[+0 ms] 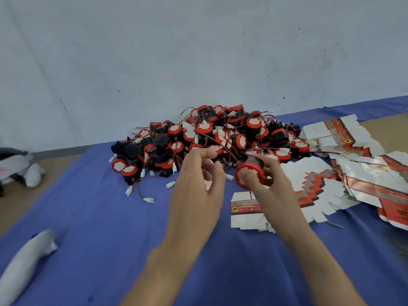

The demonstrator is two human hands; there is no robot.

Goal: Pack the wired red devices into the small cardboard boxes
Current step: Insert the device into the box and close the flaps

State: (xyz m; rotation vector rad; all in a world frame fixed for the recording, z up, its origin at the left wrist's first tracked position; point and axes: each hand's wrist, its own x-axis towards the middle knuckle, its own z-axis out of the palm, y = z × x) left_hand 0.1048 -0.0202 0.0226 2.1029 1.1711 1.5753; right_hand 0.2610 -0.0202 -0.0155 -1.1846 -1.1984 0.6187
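A big pile of round red and black devices (pixel 212 138) with red wires and white plugs lies on the blue cloth by the wall. My right hand (pixel 269 184) grips one red device (pixel 249 175), thumb pressed into its round face, just in front of the pile. Its red wire runs up and left toward my left hand (pixel 198 184), whose raised fingers are curled at the wire; the pinch itself is blurred. Flat unfolded small cardboard boxes (pixel 309 188), white with red print, lie fanned out to the right, one flat box (pixel 245 208) under my right wrist.
The blue cloth (pixel 106 217) covers the table. A white wrapped bundle (pixel 26 263) lies at the front left. Grey and white objects (pixel 19 166) sit at the far left edge. More flat boxes (pixel 335 133) are stacked at the back right. The wall stands right behind the pile.
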